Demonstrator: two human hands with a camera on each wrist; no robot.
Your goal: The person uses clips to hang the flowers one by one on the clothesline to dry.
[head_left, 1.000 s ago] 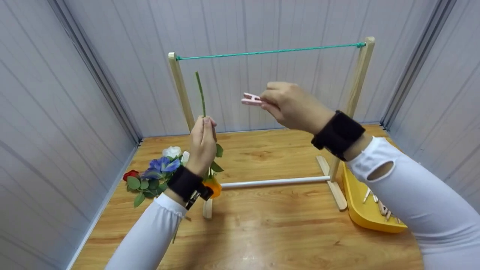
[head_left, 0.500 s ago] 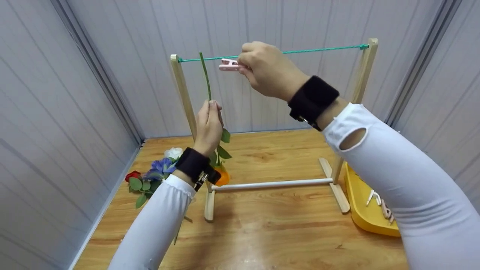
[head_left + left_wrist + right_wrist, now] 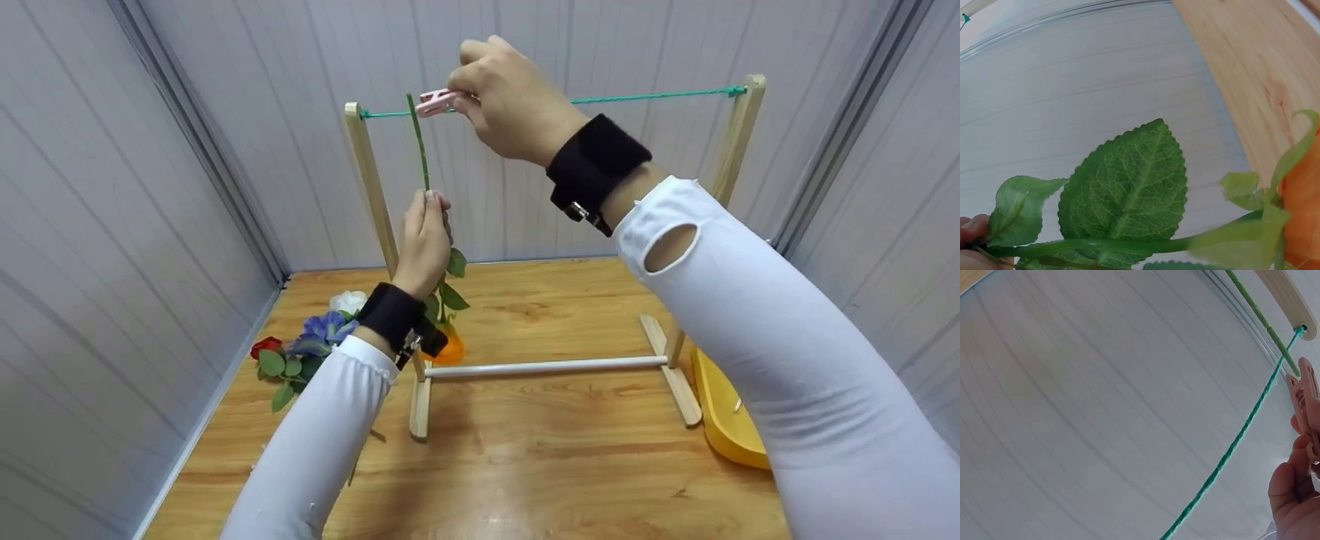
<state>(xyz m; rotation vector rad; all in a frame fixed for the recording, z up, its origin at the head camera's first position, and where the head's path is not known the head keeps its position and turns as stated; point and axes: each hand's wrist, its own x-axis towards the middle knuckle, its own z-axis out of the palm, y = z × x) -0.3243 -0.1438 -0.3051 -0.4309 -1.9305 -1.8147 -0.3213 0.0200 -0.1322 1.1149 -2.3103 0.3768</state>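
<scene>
My left hand (image 3: 426, 244) pinches the green stem (image 3: 419, 142) of an artificial orange flower (image 3: 448, 346), which hangs bloom down below the hand. The stem's bare end points up and crosses the green rope (image 3: 637, 98) near its left end. Large toothed leaves (image 3: 1129, 185) and part of the orange bloom fill the left wrist view. My right hand (image 3: 514, 97) pinches a pink clothespin (image 3: 436, 102) by its handle end. In the right wrist view, the clothespin's (image 3: 1303, 391) parted tips are right by the stem's end; whether they touch it I cannot tell.
A wooden frame with a left post (image 3: 373, 187) and a right post (image 3: 739, 142) carries the rope. A white rod (image 3: 547, 367) joins its feet. Red (image 3: 265, 346), blue (image 3: 322, 331) and white (image 3: 348, 302) flowers lie at left. A yellow tray (image 3: 724, 420) stands at right, partly behind my sleeve.
Both hands have risen toward the rope. The right hand has brought the clothespin up and left to the stem's tip, and the left hand has lifted the flower so its stem crosses the rope.
</scene>
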